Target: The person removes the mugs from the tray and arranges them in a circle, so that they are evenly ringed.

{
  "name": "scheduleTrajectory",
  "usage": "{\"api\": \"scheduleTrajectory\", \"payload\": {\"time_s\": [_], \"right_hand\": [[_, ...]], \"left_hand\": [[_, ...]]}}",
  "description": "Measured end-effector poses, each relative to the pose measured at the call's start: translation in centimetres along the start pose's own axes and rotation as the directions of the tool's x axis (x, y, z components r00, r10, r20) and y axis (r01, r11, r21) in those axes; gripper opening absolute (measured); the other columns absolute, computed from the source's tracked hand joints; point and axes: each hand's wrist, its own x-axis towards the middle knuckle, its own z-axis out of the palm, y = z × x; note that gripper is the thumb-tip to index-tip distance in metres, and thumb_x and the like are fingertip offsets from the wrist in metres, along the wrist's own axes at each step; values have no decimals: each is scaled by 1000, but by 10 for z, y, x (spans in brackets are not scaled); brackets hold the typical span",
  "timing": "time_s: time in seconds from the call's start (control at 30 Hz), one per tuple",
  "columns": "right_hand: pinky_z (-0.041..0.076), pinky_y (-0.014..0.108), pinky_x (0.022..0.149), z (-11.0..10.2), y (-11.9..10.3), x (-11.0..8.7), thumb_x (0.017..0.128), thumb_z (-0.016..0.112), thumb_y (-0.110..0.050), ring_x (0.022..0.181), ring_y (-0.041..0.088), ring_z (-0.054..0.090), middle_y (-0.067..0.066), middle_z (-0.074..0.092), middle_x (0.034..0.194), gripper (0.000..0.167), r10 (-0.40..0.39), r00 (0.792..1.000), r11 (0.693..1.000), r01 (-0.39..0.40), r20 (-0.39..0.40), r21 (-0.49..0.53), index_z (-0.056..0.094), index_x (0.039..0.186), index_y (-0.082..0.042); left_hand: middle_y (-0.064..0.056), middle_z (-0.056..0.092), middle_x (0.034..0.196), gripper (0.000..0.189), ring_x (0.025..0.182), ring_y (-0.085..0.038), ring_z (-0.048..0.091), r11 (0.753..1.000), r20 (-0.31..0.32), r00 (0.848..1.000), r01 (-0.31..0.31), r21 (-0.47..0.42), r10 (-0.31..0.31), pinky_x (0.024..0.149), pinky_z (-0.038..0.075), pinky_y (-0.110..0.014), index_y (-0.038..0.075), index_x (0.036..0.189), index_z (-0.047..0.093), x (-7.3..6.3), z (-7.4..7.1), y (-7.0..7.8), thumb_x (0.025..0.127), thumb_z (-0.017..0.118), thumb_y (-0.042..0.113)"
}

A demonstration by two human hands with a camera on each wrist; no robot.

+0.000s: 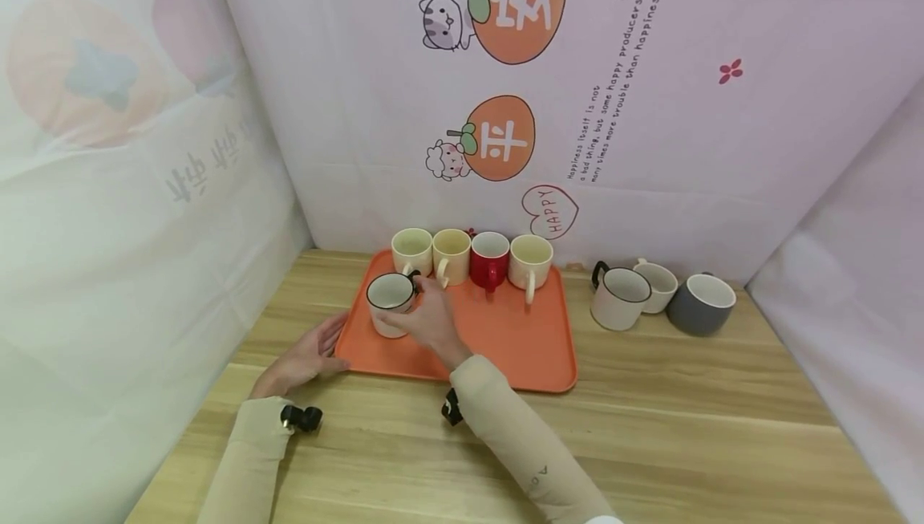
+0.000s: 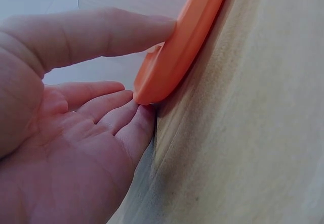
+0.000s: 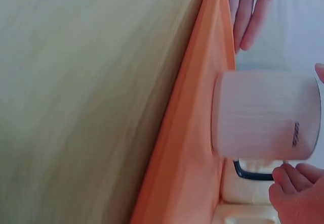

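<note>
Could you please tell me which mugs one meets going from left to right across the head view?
Held black-rimmed mug, green-lined mug, yellow-lined mug, red mug, cream mug, second black-rimmed mug, pale mug, grey mug.

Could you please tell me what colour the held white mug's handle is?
The curved handle is black, clearest in the right wrist view.

Tray [image 1: 534, 347], lower ctr of frame: looks like moulded plastic, smooth w/ a low sheen. Black-rimmed mug [image 1: 388, 322] on its L side: smooth wall; ceramic or enamel, can't tell which. Red mug [image 1: 489, 269], ctr: glossy, glaze-like. Grey mug [image 1: 699, 311], R of frame: ceramic-looking, matt-ish outside, smooth pale inside. Tabletop [image 1: 686, 444], bottom: wood-grain finish, smooth, approx. satin. Backdrop [image 1: 361, 107], top: printed cloth, matt, lightly creased. R sleeve [image 1: 523, 436], bottom ctr: matt cloth, wrinkled.
</note>
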Motion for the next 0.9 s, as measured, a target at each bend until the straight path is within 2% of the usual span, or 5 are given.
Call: {"api": "scheduleTrajectory", "payload": {"time_s": [0.1,0.23,0.4,0.6,0.9], "right_hand": [[61,36,89,9,-4,0,72,96,-48,109,23,68,8,72,122,78,-10,998,999,7,-67,-44,66,131,-7],[64,42,90,16,-9,0,71,96,-46,107,27,70,12,73,119,77,-19,990,996,6,-137,-91,67,128,-3],[65,39,87,20,-14,1,72,94,-49,106,28,68,14,70,119,80,9,989,991,-28,-145,-130,65,129,-1],[64,35,82,17,-12,1,71,94,-49,103,27,67,12,70,115,77,-6,992,989,-13,-129,-150,65,124,-2],[63,30,81,2,-2,0,71,93,-47,101,22,70,6,73,111,66,-86,995,990,81,-44,-113,67,116,-7]], "left_hand": [[-23,3,178,104,164,-47,6,1000,5,1000,1,0,-1,132,19,-52,-1,169,6,0,-1,0,92,75,-3],[-22,3,178,103,164,-46,5,1000,8,1000,6,-4,-6,131,26,-40,-1,169,7,-1,-2,0,92,75,-3],[-22,3,178,102,164,-45,5,1000,7,1000,9,0,-9,130,29,-33,-1,169,7,-1,-2,0,92,74,-2],[-21,3,178,102,164,-45,6,1000,11,1000,17,-6,-17,131,28,-37,0,169,7,0,0,-1,92,75,-2],[-22,3,178,104,164,-46,5,999,6,1000,15,-28,-15,132,14,-57,-1,169,7,-1,-1,-1,90,75,-4]]}}
